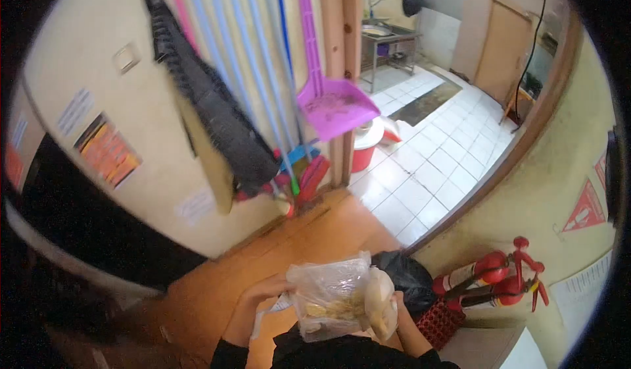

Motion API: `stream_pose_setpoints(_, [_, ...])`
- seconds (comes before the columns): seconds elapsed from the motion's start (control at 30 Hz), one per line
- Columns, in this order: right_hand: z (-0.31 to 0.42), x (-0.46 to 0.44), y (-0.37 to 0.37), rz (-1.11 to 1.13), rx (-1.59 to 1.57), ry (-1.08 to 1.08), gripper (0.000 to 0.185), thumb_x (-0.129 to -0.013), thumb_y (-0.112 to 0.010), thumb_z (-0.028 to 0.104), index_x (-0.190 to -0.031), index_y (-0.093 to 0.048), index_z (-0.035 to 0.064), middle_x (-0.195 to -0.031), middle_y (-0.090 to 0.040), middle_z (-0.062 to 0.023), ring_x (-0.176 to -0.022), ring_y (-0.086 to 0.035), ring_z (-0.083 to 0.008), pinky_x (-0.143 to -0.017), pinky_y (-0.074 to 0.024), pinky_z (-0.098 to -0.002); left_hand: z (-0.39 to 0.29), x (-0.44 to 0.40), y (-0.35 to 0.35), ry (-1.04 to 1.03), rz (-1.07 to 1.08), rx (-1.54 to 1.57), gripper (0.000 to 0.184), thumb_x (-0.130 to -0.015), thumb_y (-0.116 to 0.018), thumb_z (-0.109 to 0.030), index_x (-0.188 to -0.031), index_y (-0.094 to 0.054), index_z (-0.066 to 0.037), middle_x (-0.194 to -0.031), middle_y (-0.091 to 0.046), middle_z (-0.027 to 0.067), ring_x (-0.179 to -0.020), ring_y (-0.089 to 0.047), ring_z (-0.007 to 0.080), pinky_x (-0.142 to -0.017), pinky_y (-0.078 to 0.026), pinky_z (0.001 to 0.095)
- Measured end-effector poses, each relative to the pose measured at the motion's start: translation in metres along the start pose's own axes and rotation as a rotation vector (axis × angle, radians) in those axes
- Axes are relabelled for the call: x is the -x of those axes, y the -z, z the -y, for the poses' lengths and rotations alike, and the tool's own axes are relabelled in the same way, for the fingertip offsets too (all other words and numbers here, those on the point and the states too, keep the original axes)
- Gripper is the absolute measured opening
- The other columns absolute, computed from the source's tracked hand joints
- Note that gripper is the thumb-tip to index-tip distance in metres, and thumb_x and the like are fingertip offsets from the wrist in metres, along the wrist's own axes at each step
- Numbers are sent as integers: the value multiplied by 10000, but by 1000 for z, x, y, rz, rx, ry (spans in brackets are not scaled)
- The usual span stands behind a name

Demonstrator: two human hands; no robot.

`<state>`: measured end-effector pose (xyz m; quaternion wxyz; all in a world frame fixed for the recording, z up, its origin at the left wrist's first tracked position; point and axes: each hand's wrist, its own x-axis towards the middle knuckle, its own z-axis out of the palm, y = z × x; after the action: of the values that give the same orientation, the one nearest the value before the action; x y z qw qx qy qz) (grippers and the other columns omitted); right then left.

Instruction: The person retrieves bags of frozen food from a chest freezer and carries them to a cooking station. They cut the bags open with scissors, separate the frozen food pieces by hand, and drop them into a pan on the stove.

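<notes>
Just right of the left hand (266, 290), whose fingers grip its left edge, is a clear plastic bag (328, 293); at the bag's right edge, the right hand (400, 305) grasps a whitish plastic-wrapped bundle (379, 298), long axis near to far.

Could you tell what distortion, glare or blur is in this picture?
Head view: fisheye curvature, black corners; head view: shiny highlights on the clear plastic bag, bright reflections on the floor tiles; head view: blurred detail, the small print on the orange poster unreadable.
</notes>
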<state>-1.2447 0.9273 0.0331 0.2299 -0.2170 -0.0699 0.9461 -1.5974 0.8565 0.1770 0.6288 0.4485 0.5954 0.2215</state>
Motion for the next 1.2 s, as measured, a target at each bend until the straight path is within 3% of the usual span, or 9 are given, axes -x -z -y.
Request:
stream_pose_setpoints(0.27, [156,-51,-8,-11,-218,472,569,-644,-587,273,-1102,-496,-53,-931,-606,-198,-790,-620,-317,-703,-542,-430,-108,-294,78,-74,449,-453,329,-850,-527,-300,-943,-642,-6,-882,-601,20,-828,-515,124,-733,-414,281])
stream_pose_setpoints(0.33, [199,-57,-3,-22,-242,597,566,-647,-586,275,-1100,-497,-52,-928,-606,-199,-786,-620,-317,-698,-543,-431,-174,-314,66,-167,253,158,326,-856,-521,-274,-919,-636,25,-875,-602,22,-822,-521,117,-728,-415,283])
stream_pose_setpoints(0.47, [295,-78,42,-358,-221,798,594,-609,-589,272,-1080,-508,-80,-924,-611,-220,-714,-626,-338,-659,-544,-430,-226,-464,64,-6,383,-5,262,-843,-518,-212,-871,-626,25,-832,-590,13,-778,-519,115,-705,-410,259])
stream_pose_setpoints(0.53, [350,-99,103,-100,-177,669,572,-619,-579,284,-1052,-521,-85,-887,-618,-209,-693,-622,-339,-652,-541,-422,-246,-529,64,-92,306,-97,263,-785,-529,-226,-819,-618,19,-788,-565,8,-739,-490,110,-675,-403,271])
stream_pose_setpoints(0.6, [414,-128,105,-279,-243,721,578,-631,-573,314,-1040,-526,-91,-840,-622,-204,-676,-618,-340,-651,-539,-425,-295,-577,67,-67,280,-334,323,-762,-538,-248,-798,-602,67,-796,-600,94,-741,-523,165,-660,-409,299])
stream_pose_setpoints(0.87, [629,-191,99,-387,-219,622,660,-645,-572,415,-1141,-495,-14,-922,-607,-181,-740,-605,-296,-646,-523,-376,-420,-770,79,-142,29,-540,399,-698,-531,-311,-701,-605,82,-604,-587,154,-611,-575,218,-611,-441,346])
stream_pose_setpoints(1.0, [728,-202,126,-433,-251,627,656,-655,-563,426,-1164,-493,17,-1010,-594,-165,-831,-595,-290,-707,-510,-388,-489,-886,48,-48,47,-722,404,-682,-532,-320,-714,-629,71,-626,-603,205,-593,-589,252,-606,-449,380])
stream_pose_setpoints(1.07, [767,-204,174,-463,-297,632,617,-670,-559,434,-1159,-513,61,-1081,-581,-145,-916,-579,-280,-746,-500,-401,-490,-978,29,-193,183,-629,413,-692,-526,-331,-733,-637,65,-668,-615,230,-630,-607,295,-625,-459,383])
stream_pose_setpoints(1.2, [856,-191,257,-224,-488,936,629,-715,-514,424,-1162,-483,-16,-1007,-604,-182,-850,-609,-301,-753,-513,-402,-588,-1096,-56,-181,438,-747,460,-707,-519,-353,-747,-629,92,-660,-616,203,-643,-590,257,-631,-460,348])
